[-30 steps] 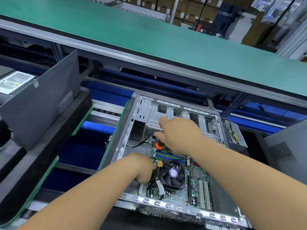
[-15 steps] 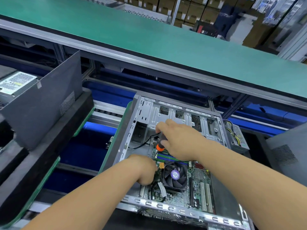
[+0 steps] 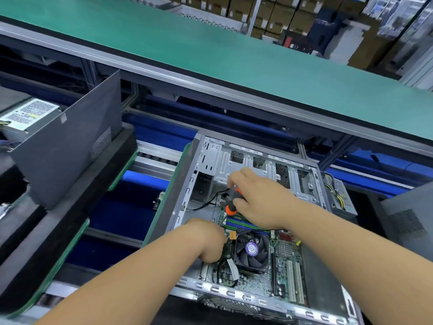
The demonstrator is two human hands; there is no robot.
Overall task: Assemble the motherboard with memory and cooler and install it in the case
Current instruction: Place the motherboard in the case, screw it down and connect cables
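Note:
An open grey metal case lies on its side on the line. Inside it sits the green motherboard, with a black cooler fan and memory sticks fitted. My right hand grips an orange-and-black screwdriver, tip pointing down at the board's upper left corner. My left hand is curled at the board's left edge beside the fan; what its fingers hold is hidden.
A power supply with yellow wires sits right of the case. A grey side panel leans on a black tray at left, with another power supply behind it. A green conveyor belt runs across the back.
My right hand has tilted the screwdriver, so more of its orange handle shows. My left hand stays at the board's left edge.

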